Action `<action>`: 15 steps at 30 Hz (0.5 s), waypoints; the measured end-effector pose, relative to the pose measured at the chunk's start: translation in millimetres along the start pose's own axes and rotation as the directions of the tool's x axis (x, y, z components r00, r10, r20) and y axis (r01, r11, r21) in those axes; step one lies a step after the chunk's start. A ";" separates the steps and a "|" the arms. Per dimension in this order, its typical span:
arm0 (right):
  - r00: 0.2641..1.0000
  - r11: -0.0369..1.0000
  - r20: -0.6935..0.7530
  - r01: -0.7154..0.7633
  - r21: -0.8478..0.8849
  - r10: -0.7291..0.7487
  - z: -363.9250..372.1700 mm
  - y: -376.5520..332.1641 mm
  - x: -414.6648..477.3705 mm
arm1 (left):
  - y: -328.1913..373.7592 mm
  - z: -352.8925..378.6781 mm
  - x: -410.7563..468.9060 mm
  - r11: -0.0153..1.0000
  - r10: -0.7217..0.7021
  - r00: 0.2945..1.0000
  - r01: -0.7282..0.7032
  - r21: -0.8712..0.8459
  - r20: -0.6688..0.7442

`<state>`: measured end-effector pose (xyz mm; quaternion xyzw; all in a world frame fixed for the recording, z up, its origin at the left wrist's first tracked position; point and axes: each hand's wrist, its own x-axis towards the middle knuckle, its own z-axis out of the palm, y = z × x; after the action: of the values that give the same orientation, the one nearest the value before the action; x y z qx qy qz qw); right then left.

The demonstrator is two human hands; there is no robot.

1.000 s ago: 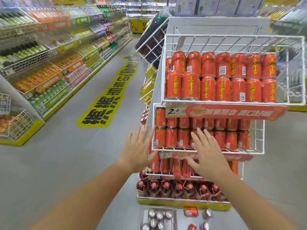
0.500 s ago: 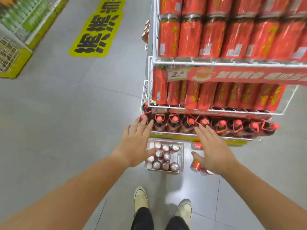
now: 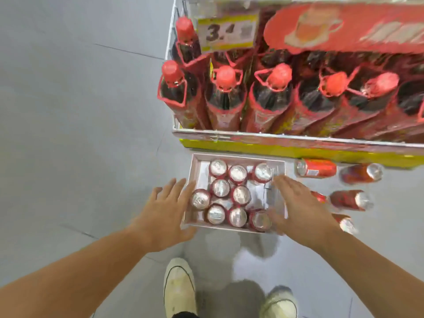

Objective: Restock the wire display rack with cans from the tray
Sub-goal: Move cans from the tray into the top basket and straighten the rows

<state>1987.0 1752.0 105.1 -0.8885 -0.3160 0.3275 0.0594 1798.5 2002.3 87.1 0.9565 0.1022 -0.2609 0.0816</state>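
Ten upright cans (image 3: 240, 195) in tray (image 3: 276, 162), lids skyward, between empty, spread left hand (image 3: 166, 213) and right hand (image 3: 298, 207).

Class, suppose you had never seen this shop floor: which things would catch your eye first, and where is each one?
First, the two open hands, left hand and right hand, spread on either side of a tray of upright cans on the grey floor. Next, the row of red-capped bottles on the rack's bottom shelf just beyond it. Loose cans lie on their sides right of the tray.
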 end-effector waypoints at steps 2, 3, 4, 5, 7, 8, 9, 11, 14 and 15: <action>0.998 0.988 -0.019 -0.061 0.139 0.065 26.5 10.5 24.4 | -8.1 28.9 16.5 0.998 -0.017 1.000 0.016 -0.053 -0.016; 0.993 0.970 -0.025 -0.106 0.218 0.115 38.7 14.9 36.1 | -11.0 40.4 24.4 0.995 -0.026 0.999 0.023 -0.102 -0.031; 0.986 0.945 -0.036 -0.144 0.294 0.161 50.5 17.9 47.2 | -13.0 50.2 31.3 0.983 -0.043 0.998 0.032 -0.183 -0.056; 0.977 0.916 -0.063 -0.166 0.364 0.202 61.9 20.8 57.9 | -14.3 57.2 37.5 0.957 -0.071 0.995 0.047 -0.287 -0.076; 0.961 0.873 -0.102 -0.186 0.451 0.257 79.1 24.9 75.8 | -14.8 62.1 50.2 0.884 -0.126 0.992 0.110 -0.454 -0.005; 0.955 0.849 -0.096 -0.200 0.489 0.281 85.1 25.9 83.1 | -16.4 66.5 56.5 0.864 -0.134 0.991 0.130 -0.487 0.027; 0.949 0.815 -0.082 -0.215 0.538 0.304 89.5 26.9 89.6 | -17.6 70.8 61.6 0.852 -0.129 0.991 0.135 -0.506 0.046; 0.936 0.757 -0.081 -0.223 0.614 0.341 95.4 28.6 100.4 | -19.8 82.7 70.0 0.839 -0.103 0.994 0.112 -0.532 0.047; 0.920 0.710 -0.107 -0.213 0.672 0.377 100.1 27.7 115.4 | -18.9 99.7 77.0 0.833 -0.114 0.993 0.087 -0.546 -0.015; 0.915 0.698 -0.110 -0.213 0.683 0.387 102.0 27.8 120.2 | -18.1 102.8 79.4 0.828 -0.138 0.990 0.097 -0.552 -0.033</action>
<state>2008.8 1791.7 -48.5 -0.8828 -0.0199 0.3102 0.3522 1811.6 2010.5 -43.2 0.8934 0.2340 -0.1908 0.3325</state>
